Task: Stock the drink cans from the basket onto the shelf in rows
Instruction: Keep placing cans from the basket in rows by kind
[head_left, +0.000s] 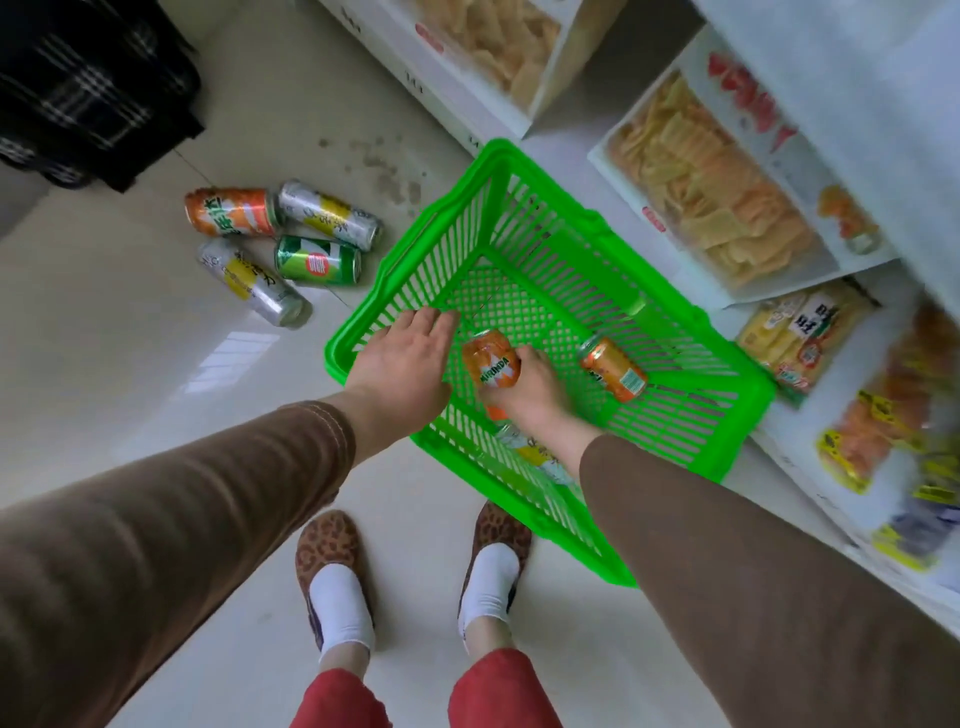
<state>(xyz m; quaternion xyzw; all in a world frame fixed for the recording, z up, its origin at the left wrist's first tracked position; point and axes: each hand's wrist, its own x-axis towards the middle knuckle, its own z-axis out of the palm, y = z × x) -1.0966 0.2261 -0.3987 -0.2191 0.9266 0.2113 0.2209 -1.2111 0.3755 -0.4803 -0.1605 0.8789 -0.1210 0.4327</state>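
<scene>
Pale glossy tiled floor (130, 364), white snack shelves (769, 467) at right, green slatted plastic basket (691, 364) btwn.
Silver-yellow can (524, 449) half hidden under right wrist; right hand (530, 395) fingers wrapped round orange Mirinda can (491, 366) inside basket, left hand (402, 364) flat, fingers relaxed over rim.

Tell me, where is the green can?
In the head view, the green can lies on its side on the floor, left of the green basket, among two silver cans and an orange can.
</scene>
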